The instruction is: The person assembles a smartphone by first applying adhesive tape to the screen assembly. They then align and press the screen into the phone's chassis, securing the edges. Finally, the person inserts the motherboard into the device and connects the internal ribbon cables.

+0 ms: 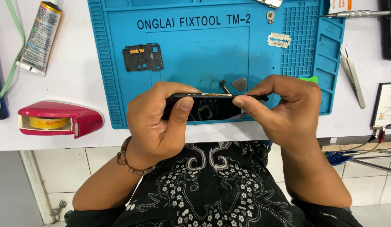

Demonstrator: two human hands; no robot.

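Both hands pinch black phone (212, 105) edge-on: left hand (155, 122) at one end, right hand (283, 109) opposite. Looks thin, light, stiff, likely fragile; hold by edges.

Tape dispenser (60, 119) left of mat (115, 63)

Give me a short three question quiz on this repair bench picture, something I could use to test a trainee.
1. Which hands grip the black phone?
2. True or false: the razor blade lies on the blue mat.
3. What sits on the white table left of the mat: A, a red tape dispenser, or B, a kettle?

Key:
1. Both, left hand and right hand.
2. True.
3. A.
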